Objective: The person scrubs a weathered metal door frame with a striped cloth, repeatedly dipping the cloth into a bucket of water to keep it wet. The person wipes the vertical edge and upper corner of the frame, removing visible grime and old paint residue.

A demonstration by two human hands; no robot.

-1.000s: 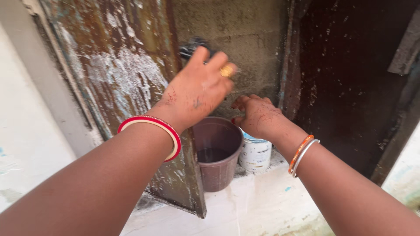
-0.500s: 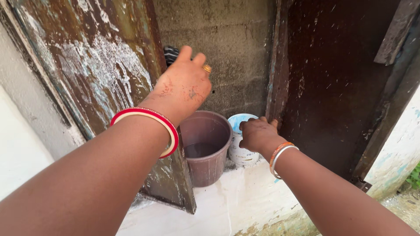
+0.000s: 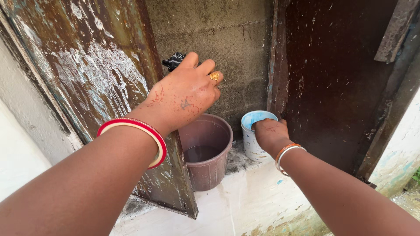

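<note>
— While your left hand (image 3: 183, 98) is raised against the rusty door (image 3: 87, 83), what is it gripping?

— Your fingers are curled shut around a dark rag (image 3: 174, 60), which pokes out above your knuckles, up above the brown bucket (image 3: 205, 150). You wear a gold ring (image 3: 214, 77) and a red and white bangle (image 3: 138, 133) on that arm.

— And your right hand (image 3: 270, 133)?

— It's closed over the rim of the small white paint tub (image 3: 255, 135), fingers wrapped on its near edge. The tub stands just right of the bucket, on the whitewashed ledge (image 3: 245, 196).

— What's in them?

— You can see dark water low in the bucket and pale blue paint coating the tub's inside.
</note>
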